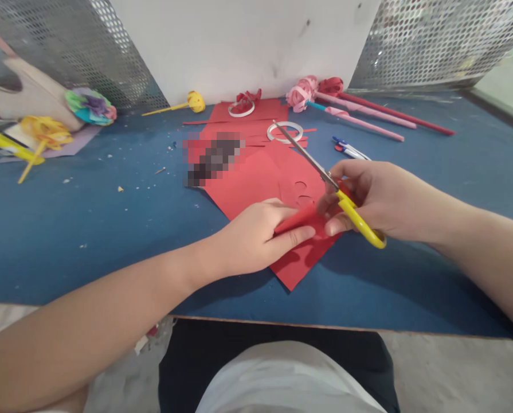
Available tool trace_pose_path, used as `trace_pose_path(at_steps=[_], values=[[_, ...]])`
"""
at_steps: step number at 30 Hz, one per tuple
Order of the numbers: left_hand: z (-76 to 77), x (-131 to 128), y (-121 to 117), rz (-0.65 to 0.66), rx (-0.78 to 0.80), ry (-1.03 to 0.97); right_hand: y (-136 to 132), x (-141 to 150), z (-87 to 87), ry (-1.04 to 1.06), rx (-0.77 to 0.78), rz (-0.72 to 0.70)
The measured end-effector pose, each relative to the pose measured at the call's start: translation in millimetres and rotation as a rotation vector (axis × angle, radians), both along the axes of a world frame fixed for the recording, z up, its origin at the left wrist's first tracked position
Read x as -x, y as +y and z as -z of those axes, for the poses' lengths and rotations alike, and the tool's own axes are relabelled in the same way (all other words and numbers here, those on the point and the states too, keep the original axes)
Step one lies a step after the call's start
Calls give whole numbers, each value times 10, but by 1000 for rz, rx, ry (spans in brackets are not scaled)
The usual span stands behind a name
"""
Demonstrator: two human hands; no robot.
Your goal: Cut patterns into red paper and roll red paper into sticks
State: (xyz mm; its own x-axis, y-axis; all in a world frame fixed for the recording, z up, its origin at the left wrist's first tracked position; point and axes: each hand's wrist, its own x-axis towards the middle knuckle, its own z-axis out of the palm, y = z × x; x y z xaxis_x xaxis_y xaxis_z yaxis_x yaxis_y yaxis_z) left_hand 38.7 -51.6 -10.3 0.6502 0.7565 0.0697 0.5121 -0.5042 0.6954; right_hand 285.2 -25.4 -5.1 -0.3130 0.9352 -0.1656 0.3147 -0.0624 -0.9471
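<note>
My left hand (260, 235) pinches a folded edge of the red paper sheet (247, 186) that lies on the blue table (88, 229). My right hand (368, 198) is closed on yellow-handled scissors (325, 178), whose shut blades point up and away to the left. The right thumb also touches the red paper beside the left fingers. Two round holes are cut in the sheet just beyond the hands.
Tape rolls (285, 131) and red strips lie behind the sheet. Pink and red paper flowers on sticks (351, 115) lie at the back right, a blue pen (351, 150) near them. Yellow paper flowers (45, 135) and a multicoloured one (90, 107) sit at the left. A white board (247, 46) stands behind.
</note>
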Motion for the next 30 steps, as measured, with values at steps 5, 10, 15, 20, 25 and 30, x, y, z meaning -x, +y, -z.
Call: trace_pose_path(at_steps=[5, 10, 15, 20, 25, 30], values=[[6, -29, 16, 38, -26, 17, -31, -13, -8, -143, -65, -162], [13, -19, 39, -53, 0, 83, -74, -18, -29, -246, -115, -281], [33, 30, 61, -12, 7, -5, -114, -47, -64, -399, -188, -300], [62, -5, 86, -6, 15, -27, -118, -46, -38, -479, -164, -238], [86, -39, 101, -28, 27, -21, -119, -34, -12, -574, -184, -196], [99, -37, 98, -17, -25, -36, -124, 11, 8, -609, -254, -179]])
